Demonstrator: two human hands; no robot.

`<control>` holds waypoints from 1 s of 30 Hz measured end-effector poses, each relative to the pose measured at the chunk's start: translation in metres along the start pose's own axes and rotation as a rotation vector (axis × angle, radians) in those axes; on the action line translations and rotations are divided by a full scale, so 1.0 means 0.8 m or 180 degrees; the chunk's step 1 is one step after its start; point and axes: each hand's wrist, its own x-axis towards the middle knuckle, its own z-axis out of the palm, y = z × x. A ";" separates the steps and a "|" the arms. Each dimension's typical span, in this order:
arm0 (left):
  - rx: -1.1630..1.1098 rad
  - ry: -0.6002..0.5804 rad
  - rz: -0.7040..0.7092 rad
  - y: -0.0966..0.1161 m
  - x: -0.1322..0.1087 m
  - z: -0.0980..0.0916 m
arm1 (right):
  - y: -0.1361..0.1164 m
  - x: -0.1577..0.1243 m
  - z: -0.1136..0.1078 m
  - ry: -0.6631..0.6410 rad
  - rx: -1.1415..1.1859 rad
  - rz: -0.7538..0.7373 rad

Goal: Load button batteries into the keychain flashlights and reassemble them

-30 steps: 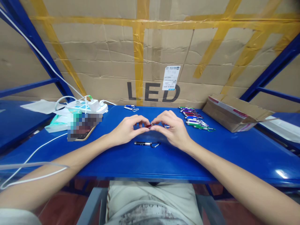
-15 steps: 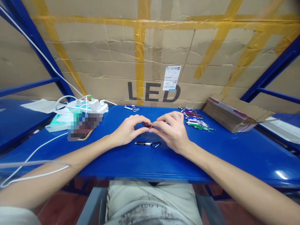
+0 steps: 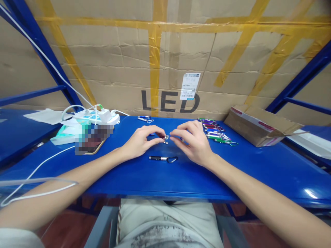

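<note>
Over the middle of the blue table (image 3: 144, 179), my left hand (image 3: 138, 142) pinches a small silver disc (image 3: 166, 137), which looks like a button cell. A second tiny silver piece (image 3: 166, 142) shows just below it, by the thumb tip. My right hand (image 3: 195, 143) hovers close by on the right, its thumb and curled fingers apart. Something small and shiny (image 3: 182, 140) shows beneath its fingers, too small to name. A black penlight (image 3: 159, 158) with a carabiner clip lies in front of both hands. Part of a blue object (image 3: 151, 134) shows behind my left fingers.
Several coloured penlights (image 3: 214, 132) with clips lie in a row at right, beside an open cardboard box (image 3: 250, 125). A blue-and-silver penlight (image 3: 145, 119) lies at the back. On the left are a phone (image 3: 99, 146), a power strip (image 3: 113, 119) and white cables.
My hands, which were touching at the fingertips, have parted slightly. My right hand has shifted a little to the right, and silver pieces now show at my left fingertips.
</note>
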 end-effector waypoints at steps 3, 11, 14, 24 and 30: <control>0.0478 0.0027 0.0160 -0.002 0.000 -0.005 | -0.003 0.001 0.001 -0.0170 0.0003 -0.0063; 0.1669 -0.0441 0.0389 -0.026 0.000 -0.022 | 0.018 0.001 0.010 -0.0840 -0.0058 0.0624; 0.1654 -0.0748 0.0400 -0.033 -0.002 -0.020 | 0.027 -0.003 0.014 -0.1203 -0.0171 0.0606; 0.2087 -0.0839 0.0864 -0.021 -0.002 -0.013 | 0.023 -0.005 0.019 -0.1621 -0.0086 0.0557; 0.2049 -0.0668 0.0860 -0.019 -0.003 -0.014 | 0.024 -0.005 0.019 -0.1574 -0.0059 0.0596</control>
